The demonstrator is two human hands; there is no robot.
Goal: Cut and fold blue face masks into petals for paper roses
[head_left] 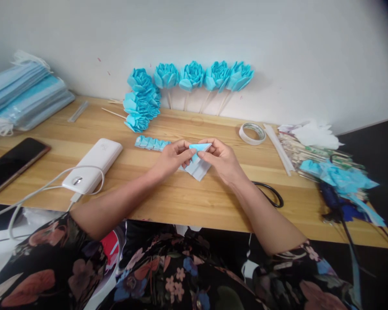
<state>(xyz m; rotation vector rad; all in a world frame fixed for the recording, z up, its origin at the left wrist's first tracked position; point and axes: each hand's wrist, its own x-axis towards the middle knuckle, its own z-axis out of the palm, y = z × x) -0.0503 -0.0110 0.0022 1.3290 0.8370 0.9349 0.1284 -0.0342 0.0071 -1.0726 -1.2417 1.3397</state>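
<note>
Between both hands, just above the table, is a sheet of mask-like fabric [198, 169], white on one side and light blue on the other, with its top folded to a point. My left hand [174, 158] pinches the fold from the left, thumb on the blue face. From the right, my right hand [225, 162] grips the same fabric near its upper corner, with its fingers partly hidden behind. A strip of folded blue pleats [150, 143] lies beyond my left hand; whether it joins the held fabric is hidden.
Blue fabric flowers [192, 76] on sticks lean on the wall, with more [140, 103] heaped beside them. To the right are a tape roll [252, 133], white sticks [279, 148], a black cable [271, 193] and blue scraps [342, 176]. Masks [29, 94], phone [16, 165] and power bank [93, 165] lie left.
</note>
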